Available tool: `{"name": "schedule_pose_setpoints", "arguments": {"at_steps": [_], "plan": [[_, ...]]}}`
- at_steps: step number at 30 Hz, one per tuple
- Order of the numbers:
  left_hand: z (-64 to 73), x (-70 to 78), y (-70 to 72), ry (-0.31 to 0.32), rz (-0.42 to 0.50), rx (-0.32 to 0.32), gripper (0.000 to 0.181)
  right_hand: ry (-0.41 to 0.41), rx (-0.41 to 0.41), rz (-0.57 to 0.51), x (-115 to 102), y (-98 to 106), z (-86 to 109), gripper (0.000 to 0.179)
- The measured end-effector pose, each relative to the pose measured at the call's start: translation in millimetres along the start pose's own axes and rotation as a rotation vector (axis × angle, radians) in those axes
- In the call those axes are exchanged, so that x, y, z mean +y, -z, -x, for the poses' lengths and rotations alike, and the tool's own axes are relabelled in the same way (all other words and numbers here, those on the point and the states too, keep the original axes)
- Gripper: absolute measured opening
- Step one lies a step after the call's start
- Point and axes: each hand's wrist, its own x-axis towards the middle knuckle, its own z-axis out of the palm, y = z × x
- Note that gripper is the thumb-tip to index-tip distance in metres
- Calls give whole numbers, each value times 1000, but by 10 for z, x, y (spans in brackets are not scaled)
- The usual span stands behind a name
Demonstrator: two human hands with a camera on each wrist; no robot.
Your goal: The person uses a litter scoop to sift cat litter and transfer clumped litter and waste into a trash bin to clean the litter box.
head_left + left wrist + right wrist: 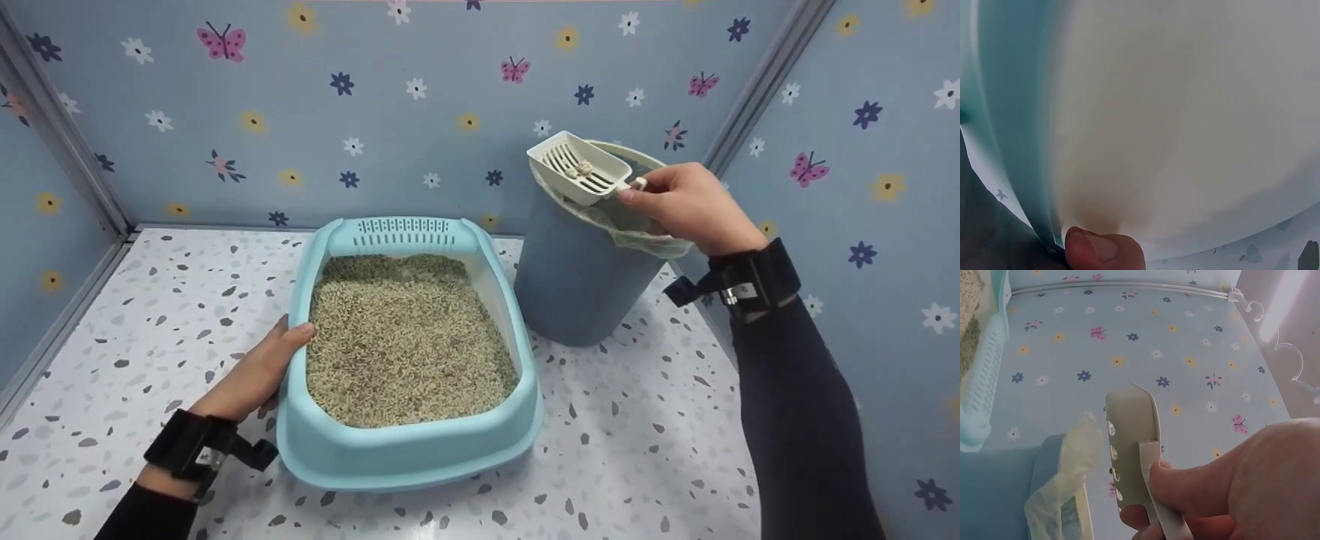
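Note:
A light blue litter box [409,457], filled with beige pellet litter [405,345], sits on the floor. My left hand [259,367] grips its left side, thumb over the rim and the other fingers mostly hidden outside; the left wrist view shows the thumb tip [1103,250] against the pale wall. With my right hand [694,206] I pinch the handle of a cream slotted litter scoop [559,163] above the bin's opening. A few small pale clumps [584,168] lie in the scoop. From the right wrist camera, the scoop [1129,416] appears tilted, with the thumb along its handle.
Right of the litter box stands a blue-grey trash bin [581,277], a thin translucent liner [652,246] folded over its rim. Flower-patterned wall panels [420,52] enclose the speckled white floor [172,300] at the back and both sides.

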Motion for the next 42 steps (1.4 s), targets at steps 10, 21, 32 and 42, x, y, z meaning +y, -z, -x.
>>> {"name": "schedule_pose_setpoints", "arguments": {"at_steps": [10, 21, 32, 42], "plan": [[3, 19, 2, 1, -8, -4, 81, -55, 83, 116, 206, 1, -81, 39], [6, 53, -8, 21, 28, -24, 76, -80, 83, 187, 235, -64, -127, 33], [-4, 30, 8, 19, 21, -19, 81, -20, 156, 264, 218, -138, -85, 32], [-14, 26, 10, 9, 11, -21, 75, 57, 343, 522, 223, -267, -28, 38]]}}
